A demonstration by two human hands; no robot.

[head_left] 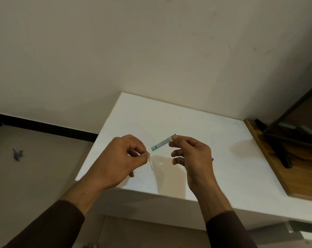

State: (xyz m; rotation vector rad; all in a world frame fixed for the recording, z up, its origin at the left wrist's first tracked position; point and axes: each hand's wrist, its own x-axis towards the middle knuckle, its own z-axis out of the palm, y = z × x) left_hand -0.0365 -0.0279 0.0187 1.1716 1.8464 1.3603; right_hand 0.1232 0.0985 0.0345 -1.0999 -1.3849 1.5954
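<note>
My left hand [119,160] pinches a thin needle [150,164] between thumb and forefinger, its point hanging down over the white table [214,136]. My right hand [191,154] pinches one end of a narrow green and grey tube [162,143], which slants down to the left toward the needle. Both hands hover above the table's middle, a short gap apart. The tube's lower end is close to my left fingertips but does not touch them.
A wooden board [277,169] with a dark metal stand [280,145] lies at the table's right edge. A plain wall rises behind the table. On the floor to the left lies a small purple thing [17,154], near a black skirting strip [44,127].
</note>
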